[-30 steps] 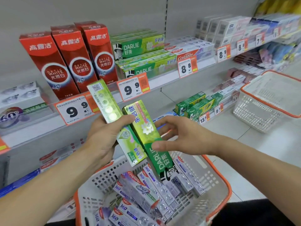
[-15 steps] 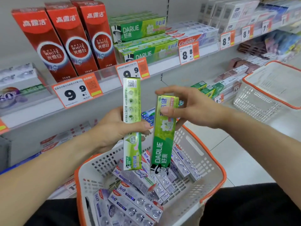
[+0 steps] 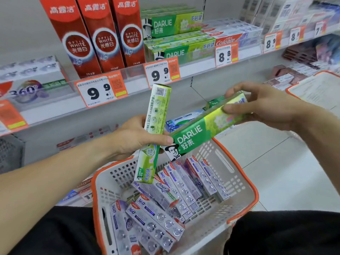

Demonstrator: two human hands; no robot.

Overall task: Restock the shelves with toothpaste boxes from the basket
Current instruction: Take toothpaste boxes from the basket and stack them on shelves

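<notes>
My left hand (image 3: 134, 138) grips a green Darlie toothpaste box (image 3: 155, 126) that stands nearly upright over the basket. My right hand (image 3: 261, 105) pinches the far end of a second green Darlie box (image 3: 198, 133), which lies tilted almost flat, its lower end against the first box. Below them the white basket with an orange rim (image 3: 246, 181) holds several purple-white 360 toothpaste boxes (image 3: 171, 197). On the shelf above lie stacked Darlie boxes (image 3: 174, 37).
Three tall red Optic White boxes (image 3: 103, 34) stand left of the Darlie stack, Colgate boxes (image 3: 231, 35) to its right. Price tags (image 3: 100, 92) line the shelf edge (image 3: 55, 115). A second white basket (image 3: 316, 89) sits at the right on the tiled floor.
My right hand has swung its Darlie box from upright to nearly flat, pointing right. The left hand's box has stayed upright. The view has moved closer to the shelf.
</notes>
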